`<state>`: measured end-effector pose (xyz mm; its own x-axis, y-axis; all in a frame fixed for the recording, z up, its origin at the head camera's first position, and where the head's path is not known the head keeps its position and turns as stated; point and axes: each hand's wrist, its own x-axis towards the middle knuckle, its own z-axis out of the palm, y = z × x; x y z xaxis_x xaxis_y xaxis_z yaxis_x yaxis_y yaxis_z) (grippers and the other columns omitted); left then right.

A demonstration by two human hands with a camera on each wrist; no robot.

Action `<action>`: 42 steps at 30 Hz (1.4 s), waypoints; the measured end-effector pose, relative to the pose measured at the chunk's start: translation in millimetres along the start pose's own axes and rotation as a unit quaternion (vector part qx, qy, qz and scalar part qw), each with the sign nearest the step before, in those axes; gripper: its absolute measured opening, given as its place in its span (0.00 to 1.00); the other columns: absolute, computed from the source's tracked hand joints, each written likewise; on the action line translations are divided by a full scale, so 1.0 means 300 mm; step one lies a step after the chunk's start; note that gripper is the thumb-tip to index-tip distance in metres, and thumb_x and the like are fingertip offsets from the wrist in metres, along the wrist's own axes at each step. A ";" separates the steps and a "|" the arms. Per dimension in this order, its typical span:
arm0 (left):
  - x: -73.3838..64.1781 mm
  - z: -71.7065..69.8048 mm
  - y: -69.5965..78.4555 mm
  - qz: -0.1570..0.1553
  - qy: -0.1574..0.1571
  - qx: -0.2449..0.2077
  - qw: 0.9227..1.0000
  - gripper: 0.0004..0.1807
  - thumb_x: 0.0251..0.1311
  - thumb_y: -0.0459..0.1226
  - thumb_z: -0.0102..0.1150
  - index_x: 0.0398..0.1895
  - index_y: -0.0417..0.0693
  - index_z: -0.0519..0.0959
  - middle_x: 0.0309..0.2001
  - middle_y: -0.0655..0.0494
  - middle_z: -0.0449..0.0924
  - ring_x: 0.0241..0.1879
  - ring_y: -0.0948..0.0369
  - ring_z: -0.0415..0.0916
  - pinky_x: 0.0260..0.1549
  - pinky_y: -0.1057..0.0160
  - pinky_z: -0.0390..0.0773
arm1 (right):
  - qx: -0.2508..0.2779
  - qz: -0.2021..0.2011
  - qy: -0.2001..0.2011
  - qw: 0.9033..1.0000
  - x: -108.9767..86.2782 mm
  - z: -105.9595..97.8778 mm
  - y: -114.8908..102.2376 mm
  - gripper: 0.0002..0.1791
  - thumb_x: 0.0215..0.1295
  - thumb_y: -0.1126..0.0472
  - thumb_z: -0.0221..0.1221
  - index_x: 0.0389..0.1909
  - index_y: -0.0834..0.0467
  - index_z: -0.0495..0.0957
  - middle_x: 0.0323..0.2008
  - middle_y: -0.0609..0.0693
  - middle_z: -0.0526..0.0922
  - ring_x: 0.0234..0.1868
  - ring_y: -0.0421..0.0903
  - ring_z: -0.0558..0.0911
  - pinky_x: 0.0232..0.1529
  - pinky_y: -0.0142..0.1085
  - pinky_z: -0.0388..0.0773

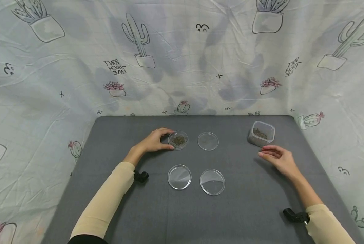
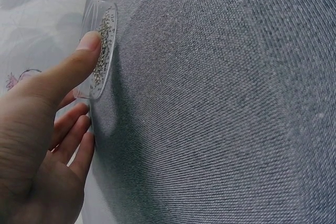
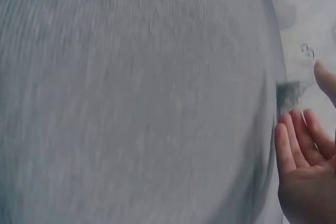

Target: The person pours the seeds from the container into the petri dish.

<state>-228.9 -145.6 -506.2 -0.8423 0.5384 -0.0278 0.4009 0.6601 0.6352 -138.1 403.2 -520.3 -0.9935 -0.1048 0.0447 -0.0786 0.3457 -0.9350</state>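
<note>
Small brown grains (image 1: 179,141) could be spilled if the clear round plastic dish (image 1: 178,133), pinched by the left hand (image 1: 153,140), were tipped; the right hand (image 1: 282,161) seems relaxed and unladen.

On my remote feed, head cam faces fwd/down from well abv the left hand (image 1: 152,140) & right hand (image 1: 279,160), L wrist cam (image 1: 141,177) & R wrist cam (image 1: 294,216) look close-up along each, rolled sideways, & head/L wrist share the left-held dish (image 1: 178,140).
</note>
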 end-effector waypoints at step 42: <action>0.015 -0.001 -0.001 -0.004 0.000 -0.001 1.000 0.41 0.63 0.44 0.80 0.76 0.40 0.75 0.75 0.38 0.75 0.77 0.41 0.71 0.78 0.37 0.70 | -0.229 -0.100 -0.172 0.953 0.357 0.441 -0.125 0.61 0.51 0.46 0.84 0.82 0.62 0.65 0.81 0.69 0.67 0.82 0.69 0.66 0.82 0.66 0.63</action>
<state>-232.8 -143.5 -506.3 -0.8455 0.5329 -0.0327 0.3934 0.6633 0.6367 -230.7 255.7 -526.9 -0.8750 -0.4838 0.0153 -0.3702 0.6485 -0.6651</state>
